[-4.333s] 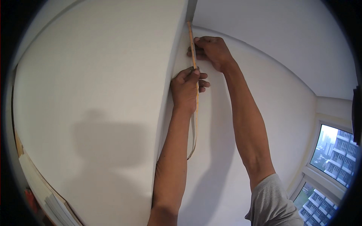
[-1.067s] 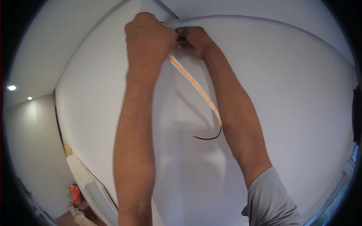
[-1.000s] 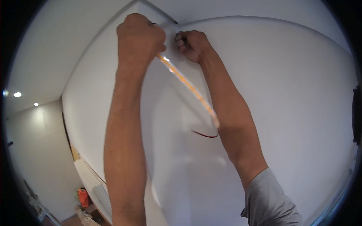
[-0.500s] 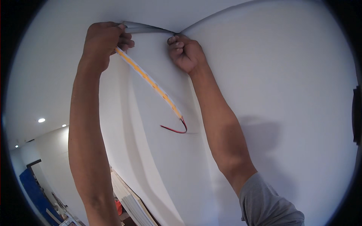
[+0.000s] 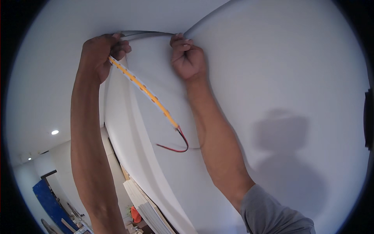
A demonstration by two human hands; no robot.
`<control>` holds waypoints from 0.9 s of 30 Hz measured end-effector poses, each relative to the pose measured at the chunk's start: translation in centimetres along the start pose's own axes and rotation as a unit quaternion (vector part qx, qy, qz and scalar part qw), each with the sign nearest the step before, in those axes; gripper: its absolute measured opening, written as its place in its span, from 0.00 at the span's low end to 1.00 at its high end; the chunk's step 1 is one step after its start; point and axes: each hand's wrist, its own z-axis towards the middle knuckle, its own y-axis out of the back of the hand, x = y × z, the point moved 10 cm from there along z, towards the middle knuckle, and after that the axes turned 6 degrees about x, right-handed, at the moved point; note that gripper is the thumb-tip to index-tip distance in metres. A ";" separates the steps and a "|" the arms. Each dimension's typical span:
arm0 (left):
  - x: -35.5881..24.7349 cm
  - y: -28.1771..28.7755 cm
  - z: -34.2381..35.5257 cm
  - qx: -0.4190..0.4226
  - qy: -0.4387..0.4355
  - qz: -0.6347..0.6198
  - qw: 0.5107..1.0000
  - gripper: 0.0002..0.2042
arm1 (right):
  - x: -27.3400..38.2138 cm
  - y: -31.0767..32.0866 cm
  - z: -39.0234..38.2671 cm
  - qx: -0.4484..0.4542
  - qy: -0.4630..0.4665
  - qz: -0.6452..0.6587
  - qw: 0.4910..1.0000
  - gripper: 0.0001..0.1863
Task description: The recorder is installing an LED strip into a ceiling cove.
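Observation:
High up, where wall meets ceiling, my left hand (image 5: 102,52) has its fingers closed at the left end of a narrow grey groove (image 5: 144,33). From that hand a flat LED strip (image 5: 145,90), yellow with white edges, slants down to the right. Its lower end hangs free and carries thin red and black wires (image 5: 183,149) that curl back to the left. My right hand (image 5: 187,58) is raised to the groove's other end, beside the corner, with fingers curled and pressed together. What sits between those fingertips, if anything, is hidden.
A broad white wall (image 5: 253,78) fills the right side and bears a shadow. The ceiling (image 5: 43,85) has a round lit lamp (image 5: 55,132). Lower left, pale boards (image 5: 144,202) lean near an orange item (image 5: 136,214); a blue panel (image 5: 50,202) stands farther off.
My view has shifted, showing more of the room at lower left. Both hands stay at the groove; the right has turned slightly. The LED strip's free end appears lower and farther left.

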 end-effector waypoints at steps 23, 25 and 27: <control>4.2 0.0 0.1 -0.021 -0.006 -0.134 0.991 0.10 | 1.8 2.7 1.0 0.037 0.223 0.073 0.971 0.08; 4.5 -0.7 0.0 0.018 -0.008 -0.164 0.986 0.10 | 3.1 2.8 0.8 0.046 0.230 0.075 0.969 0.08; 4.4 -1.3 0.0 0.055 -0.013 -0.187 0.981 0.10 | 2.7 2.9 1.0 0.032 0.191 0.103 0.976 0.09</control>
